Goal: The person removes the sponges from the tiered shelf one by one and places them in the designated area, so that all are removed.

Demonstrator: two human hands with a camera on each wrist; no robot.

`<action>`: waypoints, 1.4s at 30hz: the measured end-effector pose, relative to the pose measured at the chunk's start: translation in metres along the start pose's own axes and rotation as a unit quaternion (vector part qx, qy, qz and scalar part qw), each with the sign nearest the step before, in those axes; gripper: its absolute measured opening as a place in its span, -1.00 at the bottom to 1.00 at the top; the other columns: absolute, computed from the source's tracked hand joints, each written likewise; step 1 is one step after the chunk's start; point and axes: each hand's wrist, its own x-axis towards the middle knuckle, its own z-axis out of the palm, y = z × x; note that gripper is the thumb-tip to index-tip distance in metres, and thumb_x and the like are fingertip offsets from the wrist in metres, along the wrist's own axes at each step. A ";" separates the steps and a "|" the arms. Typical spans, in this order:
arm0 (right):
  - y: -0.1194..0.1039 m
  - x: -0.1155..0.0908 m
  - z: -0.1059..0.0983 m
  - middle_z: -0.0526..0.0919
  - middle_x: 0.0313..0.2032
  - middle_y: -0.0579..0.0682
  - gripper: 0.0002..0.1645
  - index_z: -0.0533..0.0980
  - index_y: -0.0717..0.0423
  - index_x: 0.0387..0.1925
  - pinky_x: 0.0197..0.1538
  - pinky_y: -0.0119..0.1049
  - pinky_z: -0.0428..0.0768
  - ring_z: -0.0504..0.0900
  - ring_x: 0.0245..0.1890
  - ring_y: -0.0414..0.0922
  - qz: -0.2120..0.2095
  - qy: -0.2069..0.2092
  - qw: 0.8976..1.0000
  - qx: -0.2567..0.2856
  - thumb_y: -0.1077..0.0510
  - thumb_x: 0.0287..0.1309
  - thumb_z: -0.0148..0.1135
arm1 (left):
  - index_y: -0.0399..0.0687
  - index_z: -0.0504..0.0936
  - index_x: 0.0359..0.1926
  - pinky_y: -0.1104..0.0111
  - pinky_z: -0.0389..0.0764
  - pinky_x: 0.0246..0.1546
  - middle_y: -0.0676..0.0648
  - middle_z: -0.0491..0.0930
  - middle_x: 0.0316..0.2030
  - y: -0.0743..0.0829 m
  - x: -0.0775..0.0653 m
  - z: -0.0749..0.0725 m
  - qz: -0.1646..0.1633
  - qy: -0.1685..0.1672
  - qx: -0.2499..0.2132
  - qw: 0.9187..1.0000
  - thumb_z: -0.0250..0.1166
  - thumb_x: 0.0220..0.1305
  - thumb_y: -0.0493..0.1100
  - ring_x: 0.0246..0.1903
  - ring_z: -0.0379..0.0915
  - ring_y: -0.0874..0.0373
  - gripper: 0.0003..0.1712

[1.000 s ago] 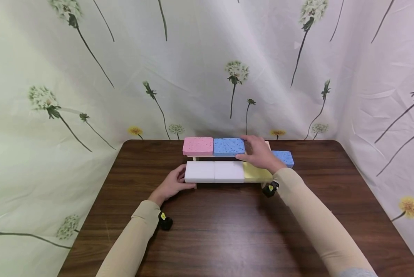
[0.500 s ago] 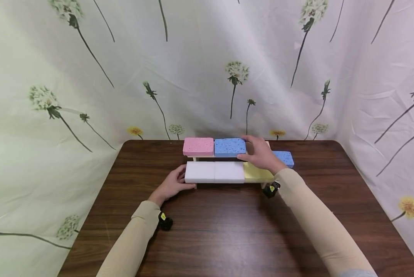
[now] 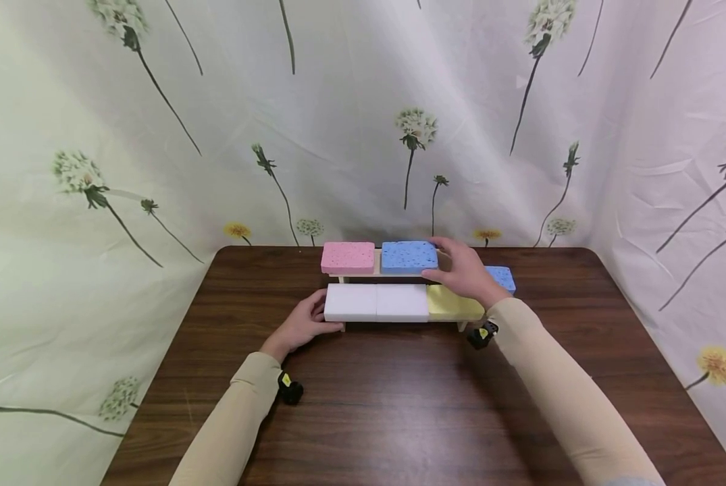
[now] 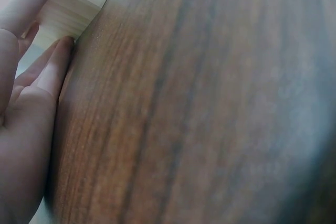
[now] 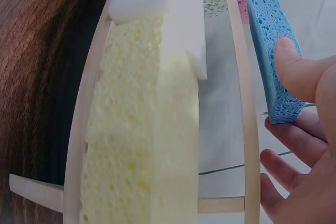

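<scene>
A small pale wooden two-tier rack (image 3: pixel 377 263) carries a row of sponges on each tier. On the upper tier, my right hand (image 3: pixel 464 272) pinches the right end of a blue sponge (image 3: pixel 408 257) between thumb and fingers. A pink sponge (image 3: pixel 348 257) lies to its left, with a narrow gap between the two. Two white sponge blocks (image 3: pixel 376 302) and a yellow sponge (image 3: pixel 454 303) fill the lower tier. My left hand (image 3: pixel 302 322) grips the rack's left end, with its thumb along the front; in the left wrist view its fingers are at the pale wood (image 4: pixel 73 11).
Another blue sponge (image 3: pixel 501 277) sits to the right of the rack, partly hidden behind my right hand. The dark wooden table (image 3: pixel 387 418) extends in front of the rack. A flower-printed curtain (image 3: pixel 350 135) hangs close behind.
My right hand has slid the upper blue sponge a little to the right, and a gap has opened between it and the pink sponge. My left hand has stayed in place.
</scene>
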 end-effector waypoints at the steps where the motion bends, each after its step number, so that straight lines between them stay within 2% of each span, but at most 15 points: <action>1: 0.001 -0.001 -0.001 0.40 0.48 0.18 -0.11 0.31 0.13 0.54 0.43 0.22 0.42 0.39 0.45 0.21 0.000 0.000 1.000 0.002 -0.06 0.34 0.46 | -0.17 0.30 0.52 0.37 0.59 0.23 -0.25 0.36 0.45 0.000 0.000 0.000 -0.001 0.000 0.000 1.000 0.60 0.17 -0.32 0.43 0.35 -0.15 -0.04; 6: 0.004 -0.003 -0.004 0.42 0.46 0.23 -0.09 0.30 0.18 0.54 0.40 0.22 0.46 0.45 0.41 0.26 0.000 0.007 1.000 0.005 -0.06 0.33 0.47 | -0.16 0.31 0.52 0.37 0.60 0.22 -0.24 0.37 0.45 0.000 -0.001 0.001 -0.004 0.003 0.001 1.000 0.59 0.17 -0.34 0.42 0.37 -0.14 -0.05; 11: 0.007 -0.006 -0.009 0.44 0.45 0.23 -0.10 0.32 0.13 0.53 0.37 0.26 0.47 0.47 0.38 0.28 0.009 0.014 1.000 -0.004 -0.06 0.32 0.48 | -0.16 0.31 0.52 0.36 0.60 0.23 -0.25 0.37 0.45 0.001 -0.001 0.001 -0.006 0.004 0.004 1.000 0.59 0.17 -0.34 0.42 0.37 -0.15 -0.04; 24: 0.011 -0.011 -0.027 0.50 0.39 0.25 -0.12 0.33 0.19 0.50 0.39 0.22 0.46 0.46 0.39 0.23 0.025 0.028 0.999 -0.014 0.03 0.29 0.52 | -0.16 0.32 0.50 0.36 0.59 0.24 -0.24 0.39 0.44 0.000 -0.001 0.001 -0.006 0.004 0.002 1.000 0.59 0.16 -0.35 0.42 0.37 -0.14 -0.05; 32: 0.024 -0.015 -0.030 0.49 0.40 0.24 -0.11 0.32 0.13 0.53 0.28 0.18 0.53 0.52 0.27 0.19 0.032 0.033 0.999 -0.012 0.04 0.30 0.50 | -0.15 0.32 0.51 0.37 0.59 0.23 -0.23 0.38 0.44 0.001 -0.001 0.001 -0.012 0.005 0.006 1.000 0.60 0.16 -0.35 0.41 0.38 -0.13 -0.04; 36: 0.029 -0.016 -0.030 0.47 0.41 0.22 -0.11 0.31 0.11 0.54 0.32 0.20 0.49 0.49 0.32 0.19 0.036 0.034 0.999 -0.010 0.03 0.30 0.50 | -0.15 0.32 0.51 0.37 0.60 0.22 -0.24 0.39 0.44 0.001 0.000 0.001 -0.010 0.004 0.004 1.000 0.59 0.16 -0.36 0.41 0.38 -0.14 -0.05; 42: 0.037 -0.019 -0.035 0.42 0.45 0.26 -0.12 0.30 0.20 0.53 0.43 0.27 0.38 0.37 0.45 0.26 0.035 0.034 0.999 -0.022 0.04 0.32 0.48 | -0.15 0.32 0.50 0.37 0.60 0.22 -0.25 0.40 0.43 0.002 -0.001 0.001 -0.006 0.003 0.000 1.000 0.59 0.16 -0.36 0.41 0.38 -0.14 -0.06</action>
